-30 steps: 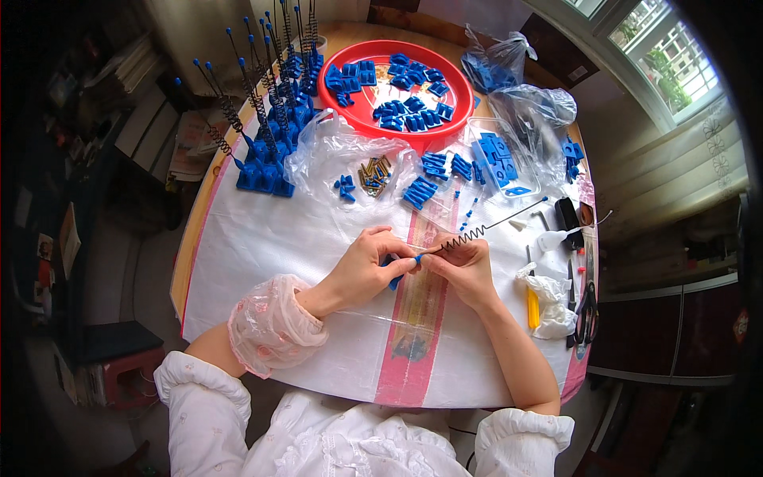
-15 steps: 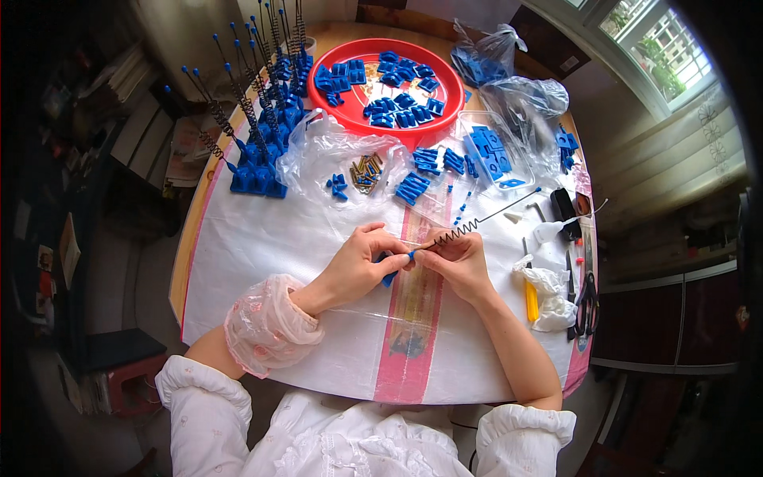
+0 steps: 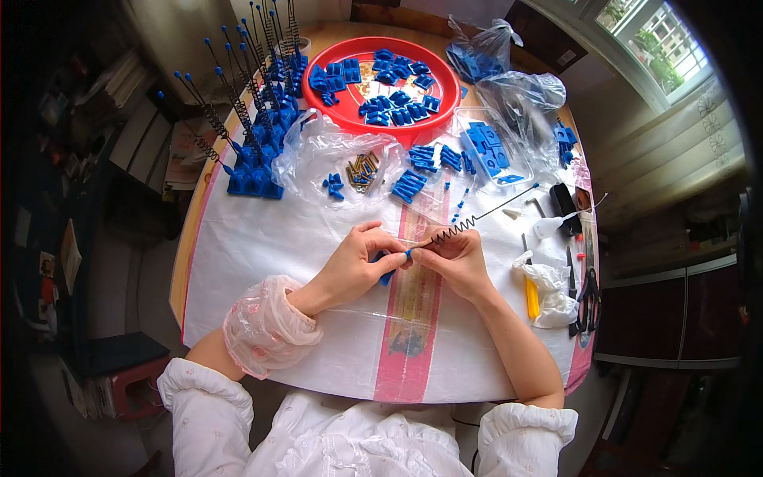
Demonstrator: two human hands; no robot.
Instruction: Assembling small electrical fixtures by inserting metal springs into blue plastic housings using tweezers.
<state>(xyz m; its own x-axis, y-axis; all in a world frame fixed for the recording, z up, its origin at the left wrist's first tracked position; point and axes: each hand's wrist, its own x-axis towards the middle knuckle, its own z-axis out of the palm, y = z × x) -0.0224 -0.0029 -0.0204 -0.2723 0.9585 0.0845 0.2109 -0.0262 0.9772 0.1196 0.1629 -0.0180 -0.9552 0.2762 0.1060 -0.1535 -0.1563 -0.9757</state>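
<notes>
Left edge of the surface, toward the far corner: your cluster of blue plastic bases bearing upright black coiled wires with blue tips (image 3: pixel 256 179), apparently the completed share.
Far edge, left of centre: one round red plastic tray (image 3: pixel 373 133), holding many blue plastic clips (image 3: pixel 401 110) without wires, seemingly unfinished.
In front of the tray: one crumpled clear plastic bag (image 3: pixel 296 163); on it, small brass-coloured cylinders (image 3: pixel 358 176) and a few small blue plastic pieces (image 3: pixel 335 188), loose.
Centre, toward the near edge: your left hand (image 3: pixel 354 261), fingers drawn narrow on one blue plastic part (image 3: pixel 386 278), mostly covered; your right hand (image 3: pixel 455 261), fingertips pinched at the lower end of one black coiled wire with a blue tip (image 3: pixel 455 230). The two meet between your fingers; whether they are fully joined, you cannot tell from here.
Right of centre, toward the far edge: one clear rectangular plastic box (image 3: pixel 517 168) with flat blue plates (image 3: pixel 487 149), unused so far as shows.
Right edge: one white squeeze bottle (image 3: pixel 547 228); black-handled scissors (image 3: pixel 590 302).
Against the earlier frame: your view shifts slightly, so most tabletop items sit a little further left; your two-handed hold looks unchanged.
</notes>
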